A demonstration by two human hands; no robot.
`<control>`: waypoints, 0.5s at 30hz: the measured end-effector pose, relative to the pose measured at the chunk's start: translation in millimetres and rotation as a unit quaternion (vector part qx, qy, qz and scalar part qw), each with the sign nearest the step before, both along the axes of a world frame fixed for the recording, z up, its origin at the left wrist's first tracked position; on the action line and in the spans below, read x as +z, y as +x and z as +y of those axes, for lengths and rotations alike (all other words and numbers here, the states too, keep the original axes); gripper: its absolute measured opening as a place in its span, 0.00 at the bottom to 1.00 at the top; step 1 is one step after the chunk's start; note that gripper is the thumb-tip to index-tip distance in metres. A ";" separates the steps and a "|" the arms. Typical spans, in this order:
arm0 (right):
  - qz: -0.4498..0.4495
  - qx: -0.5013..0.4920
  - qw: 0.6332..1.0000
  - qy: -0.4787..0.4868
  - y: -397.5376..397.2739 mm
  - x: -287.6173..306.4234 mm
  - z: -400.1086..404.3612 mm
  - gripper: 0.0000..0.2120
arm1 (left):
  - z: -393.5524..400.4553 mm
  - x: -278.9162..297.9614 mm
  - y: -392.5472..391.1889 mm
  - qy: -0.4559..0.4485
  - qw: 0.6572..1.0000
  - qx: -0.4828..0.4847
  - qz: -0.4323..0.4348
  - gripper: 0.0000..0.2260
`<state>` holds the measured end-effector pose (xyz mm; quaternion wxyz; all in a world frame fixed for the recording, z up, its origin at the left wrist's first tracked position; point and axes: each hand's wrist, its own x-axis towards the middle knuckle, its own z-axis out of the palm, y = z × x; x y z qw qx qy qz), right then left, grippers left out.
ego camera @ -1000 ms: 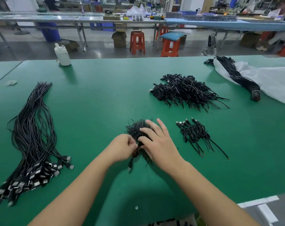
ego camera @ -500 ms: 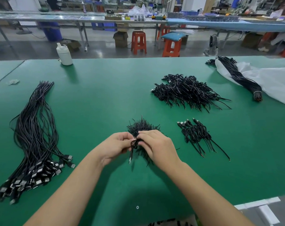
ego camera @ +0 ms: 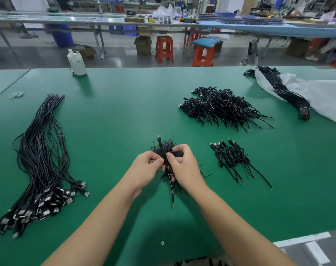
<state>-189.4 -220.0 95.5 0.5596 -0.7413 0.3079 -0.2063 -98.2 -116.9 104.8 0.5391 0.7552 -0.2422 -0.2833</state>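
Head view | centre frame: left hand (ego camera: 146, 167) and right hand (ego camera: 183, 167) both pinch a coiled cable (ego camera: 165, 161) over the tie pile (ego camera: 168, 145) | tie possibly half-twisted, hidden by the fingers | risk: pinch slips, coil springs open, tail snags pile

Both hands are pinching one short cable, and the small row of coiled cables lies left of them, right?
Not quite. The head view shows the small row of coiled cables lying right of the hands. The left hand and right hand do pinch one short cable.
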 end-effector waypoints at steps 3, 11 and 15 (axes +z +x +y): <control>-0.012 0.011 1.000 -0.005 0.0 -0.3 1.5 0.07 | -3.3 -0.1 -1.6 0.052 0.994 0.017 -0.100 0.07; 0.009 0.008 0.998 -0.068 1.4 -1.9 -6.1 0.08 | 2.2 3.4 -9.7 0.052 0.942 -0.042 -0.329 0.07; -0.004 0.038 0.999 -0.038 -1.8 6.0 -7.6 0.08 | 1.0 4.0 -7.8 0.054 0.953 -0.035 -0.296 0.07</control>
